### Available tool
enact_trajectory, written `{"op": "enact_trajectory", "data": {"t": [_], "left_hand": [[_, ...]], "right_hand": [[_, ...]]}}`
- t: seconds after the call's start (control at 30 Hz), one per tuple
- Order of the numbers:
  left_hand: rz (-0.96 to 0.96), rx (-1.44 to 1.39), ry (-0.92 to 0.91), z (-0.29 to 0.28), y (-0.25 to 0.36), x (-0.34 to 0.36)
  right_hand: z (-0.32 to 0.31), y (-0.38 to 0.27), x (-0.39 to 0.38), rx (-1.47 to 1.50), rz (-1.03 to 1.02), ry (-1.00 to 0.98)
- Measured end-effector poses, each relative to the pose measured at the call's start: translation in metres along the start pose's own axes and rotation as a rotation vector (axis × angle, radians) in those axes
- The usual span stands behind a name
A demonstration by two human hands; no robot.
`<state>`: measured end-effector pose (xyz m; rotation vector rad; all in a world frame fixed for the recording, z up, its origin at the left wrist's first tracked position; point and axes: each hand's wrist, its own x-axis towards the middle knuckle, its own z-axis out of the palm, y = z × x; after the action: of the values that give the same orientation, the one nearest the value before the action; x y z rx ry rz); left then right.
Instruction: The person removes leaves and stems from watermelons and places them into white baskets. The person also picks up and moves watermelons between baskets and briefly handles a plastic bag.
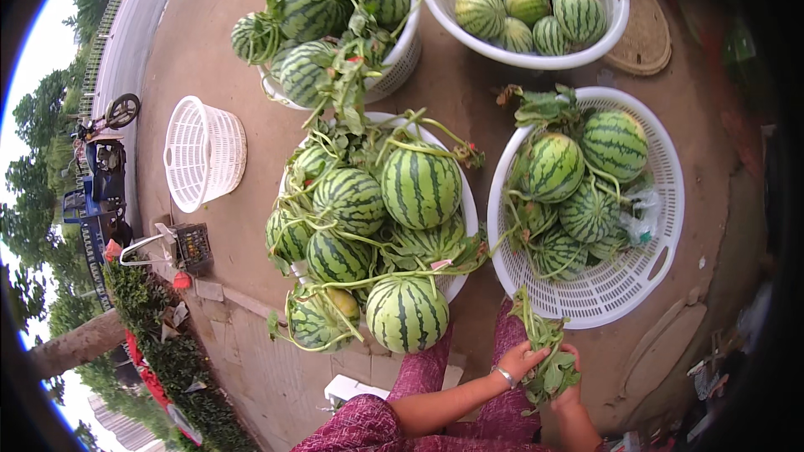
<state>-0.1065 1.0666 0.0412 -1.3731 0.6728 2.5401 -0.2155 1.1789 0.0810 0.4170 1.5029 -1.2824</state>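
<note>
A leafy green vine (544, 368) hangs between my hands, just in front of the near right basket. My left hand (521, 360), with a metal band at the wrist, is closed on the vine from its left side. On its other side my right hand (568, 375) is curled round the leaves; part of its fingers is hidden by them. Beyond my hands stands a white slatted basket (578, 314) with several striped watermelons (557, 167), stems and a clear plastic bag (641, 213). To the left, another basket (469, 218) is heaped with watermelons (408, 314) and trailing vines.
Two more white baskets of watermelons (536, 54) (406, 59) stand at the back. An empty white basket (205, 155) is at the left, with a dark crate (193, 247) nearer. A round lid (645, 29) lies at the back right. A hedge (159, 318) and a parked three-wheeler (105, 192) line the left.
</note>
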Motion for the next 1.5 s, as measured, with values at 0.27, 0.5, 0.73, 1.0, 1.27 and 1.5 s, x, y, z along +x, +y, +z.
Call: {"op": "enact_trajectory", "data": {"t": [0.27, 0.5, 0.73, 1.0, 1.27, 1.5], "left_hand": [[0.200, -0.334, 0.100, 0.001, 0.097, -0.075], [0.618, -0.267, 0.058, -0.034, 0.260, -0.100], [1.204, -0.156, 0.310, -0.102, 0.497, -0.267], [0.955, -0.305, 0.654, -0.246, 0.352, -0.220], [0.271, -0.299, 0.343, -0.150, 0.146, -0.098], [-0.075, -0.011, 0.170, -0.091, 0.090, -0.036]], "right_hand": [[0.133, -0.067, -0.080, -0.314, -0.272, -0.335], [0.262, -0.145, -0.046, -0.736, -0.719, -0.186], [0.579, -0.455, -0.027, -0.472, -1.207, -0.632], [0.582, -0.399, 0.007, -0.652, -1.501, -0.546], [0.180, -0.161, 0.140, -0.670, -0.431, -0.217], [-0.012, -0.022, 0.099, -0.578, 0.180, 0.111]]}}
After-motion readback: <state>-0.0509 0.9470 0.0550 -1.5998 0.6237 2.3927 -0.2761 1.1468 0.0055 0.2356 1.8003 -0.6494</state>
